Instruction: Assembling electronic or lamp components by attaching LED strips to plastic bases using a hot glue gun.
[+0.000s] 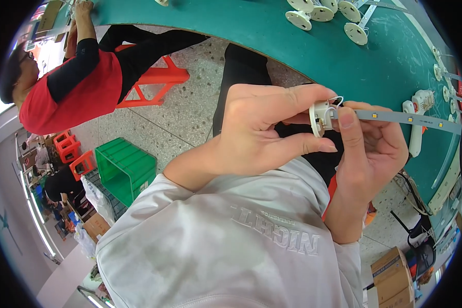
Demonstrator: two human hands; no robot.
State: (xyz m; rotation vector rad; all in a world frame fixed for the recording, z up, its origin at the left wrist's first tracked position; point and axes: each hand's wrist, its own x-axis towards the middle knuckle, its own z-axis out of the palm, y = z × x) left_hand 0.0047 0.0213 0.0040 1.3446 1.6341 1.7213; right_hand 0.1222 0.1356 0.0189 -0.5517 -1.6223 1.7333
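My left hand (264, 126) pinches a white round plastic end cap (316, 119) between thumb and fingers. A thin white wire loops over the cap's inner side. Against the cap sits one end of a narrow LED strip board (395, 116), pale grey with small yellow chips. My right hand (369, 149) is closed on that board near the cap, thumb on top and fingers curled behind. The board stretches away to the right, past my right hand. Whether board and cap are fastened together I cannot tell, as fingers cover part of the joint.
On the green worktable (272, 41) several white caps with strips (355, 32) lie at the back. A white hand tool (418, 115) rests at the right. A co-worker in a red top (77, 92) sits at the left by a red stool (159, 77). A green crate (126, 169) stands on the floor.
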